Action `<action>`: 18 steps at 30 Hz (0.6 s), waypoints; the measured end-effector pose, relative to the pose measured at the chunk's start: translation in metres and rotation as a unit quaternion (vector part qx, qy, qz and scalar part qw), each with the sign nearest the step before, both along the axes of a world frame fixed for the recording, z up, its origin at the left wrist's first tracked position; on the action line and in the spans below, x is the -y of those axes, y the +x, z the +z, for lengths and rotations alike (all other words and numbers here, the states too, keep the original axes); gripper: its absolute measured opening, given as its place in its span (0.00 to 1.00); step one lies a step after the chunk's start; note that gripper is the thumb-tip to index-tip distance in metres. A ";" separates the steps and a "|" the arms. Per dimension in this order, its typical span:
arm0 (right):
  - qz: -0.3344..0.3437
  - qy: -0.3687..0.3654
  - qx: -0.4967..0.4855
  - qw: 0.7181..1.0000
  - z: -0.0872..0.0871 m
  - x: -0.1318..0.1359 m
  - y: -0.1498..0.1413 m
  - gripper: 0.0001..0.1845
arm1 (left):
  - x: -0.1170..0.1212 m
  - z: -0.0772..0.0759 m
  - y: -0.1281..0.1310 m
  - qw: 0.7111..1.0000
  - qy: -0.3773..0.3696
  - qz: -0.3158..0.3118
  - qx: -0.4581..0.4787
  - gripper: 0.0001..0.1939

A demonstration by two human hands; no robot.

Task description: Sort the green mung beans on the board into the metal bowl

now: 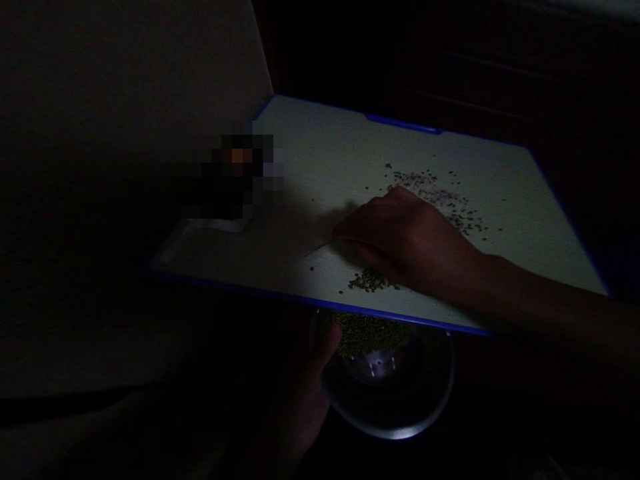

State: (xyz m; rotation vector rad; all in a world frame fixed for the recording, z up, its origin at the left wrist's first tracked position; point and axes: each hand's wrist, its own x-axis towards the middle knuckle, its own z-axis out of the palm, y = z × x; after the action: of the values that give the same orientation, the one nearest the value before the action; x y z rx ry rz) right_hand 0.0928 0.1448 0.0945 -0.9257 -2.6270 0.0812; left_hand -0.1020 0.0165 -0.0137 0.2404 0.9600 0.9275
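A pale board with a blue rim (320, 147) lies in dim light. My right hand (410, 233) is over it with its fingers pressed together. A thin, dark, stick-like thing (317, 250) juts from the fingertips, too dim to name. Small green beans (370, 280) are gathered below this hand, and more scattered beans (420, 181) lie beyond it. Under the board's near edge, my left hand (313, 393) grips a shiny bowl (400, 432), thumb at the rim. Green beans (370, 333) are inside the bowl; its far side is hidden by the board.
A pixelated dark patch (235, 177) covers the board's left side, with a pale strip (220, 225) below it. A light upright surface (150, 60) stands at the left. Surroundings at the right and below are nearly black.
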 end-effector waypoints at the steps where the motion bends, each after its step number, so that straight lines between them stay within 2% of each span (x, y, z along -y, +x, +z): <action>1: 0.006 -0.015 0.011 1.000 -0.002 -0.007 -0.007 0.15 | 0.001 0.002 -0.001 1.000 -0.014 0.007 -0.007 0.47; 5: 0.062 -0.050 0.020 0.997 -0.007 -0.017 -0.015 0.16 | 0.004 0.007 -0.005 0.999 -0.004 0.019 0.031 0.50; 8: 0.090 -0.035 0.007 0.995 -0.008 -0.005 -0.001 0.16 | 0.005 0.006 -0.005 0.998 0.019 0.023 0.063 0.44; 11: 0.103 -0.006 -0.004 0.995 -0.007 0.012 0.015 0.16 | 0.006 -0.002 -0.006 0.997 0.037 0.023 0.067 0.38; 15: 0.091 0.015 -0.019 0.996 -0.003 0.024 0.024 0.20 | 0.010 -0.016 -0.013 0.995 0.076 -0.016 0.056 0.29; 18: 0.060 0.013 -0.018 0.998 0.007 0.011 0.024 0.16 | 0.013 -0.021 -0.021 0.995 0.077 -0.025 0.066 0.25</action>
State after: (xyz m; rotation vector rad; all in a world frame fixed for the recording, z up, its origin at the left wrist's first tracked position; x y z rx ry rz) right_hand 0.1167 0.1336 0.1010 -0.7498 -2.6434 0.0934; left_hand -0.1227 0.0031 -0.0344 0.3280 0.7582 0.9603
